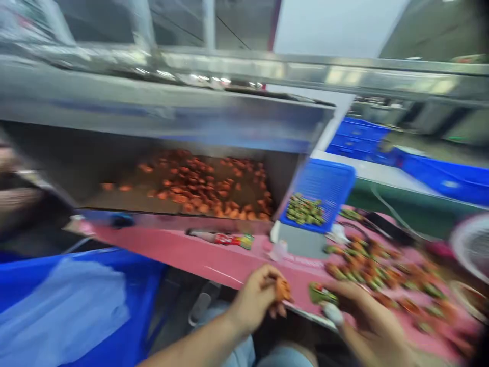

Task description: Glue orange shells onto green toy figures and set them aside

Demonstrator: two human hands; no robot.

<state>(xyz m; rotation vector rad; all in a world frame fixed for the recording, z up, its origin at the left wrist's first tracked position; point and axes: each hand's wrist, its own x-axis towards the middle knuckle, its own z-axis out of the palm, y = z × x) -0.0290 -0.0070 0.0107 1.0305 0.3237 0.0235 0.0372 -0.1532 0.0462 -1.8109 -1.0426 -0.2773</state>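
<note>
At the near edge of the pink desk (221, 262), a small, lumpy orange piece (283, 289) is pinched by the left hand (255, 296) and a small, mottled green piece (320, 294) by the right hand (372, 317), hands apart, apparently mid-handling, with steady grips probably needed next.

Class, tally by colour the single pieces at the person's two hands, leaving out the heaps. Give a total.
Orange piece: 1, held in the left hand
Mainly green piece: 1, blurred, at the fingers of the right hand
Total: 2
</note>
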